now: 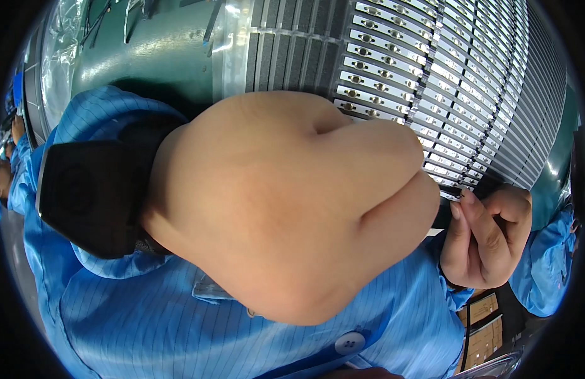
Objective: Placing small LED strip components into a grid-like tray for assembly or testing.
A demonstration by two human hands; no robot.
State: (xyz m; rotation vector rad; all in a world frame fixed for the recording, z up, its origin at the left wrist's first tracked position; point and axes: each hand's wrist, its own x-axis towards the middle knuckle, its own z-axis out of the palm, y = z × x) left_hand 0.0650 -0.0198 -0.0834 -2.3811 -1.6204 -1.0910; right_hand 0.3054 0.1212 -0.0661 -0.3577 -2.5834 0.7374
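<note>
My left hand (273,202) fills the middle of the view, very close, its fingers bent at the knuckles. The fingertips, and anything in them, are hidden behind the hand. Farther right, my right hand (485,243) pinches a small dark strip (453,191) between thumb and index finger. That strip is at the near end of a long tray with rows of slots (292,63). Flat silver metal pieces (374,82), several with round holes, lie in rows on the tray. My left hand covers the tray's near left part.
A green mat (134,63) lies under the tray. Thin dark strips (100,19) and clear plastic wrap (59,57) are at the far left. Cardboard boxes (485,335) stand low at the right. Another person in blue (17,151) is at the left edge.
</note>
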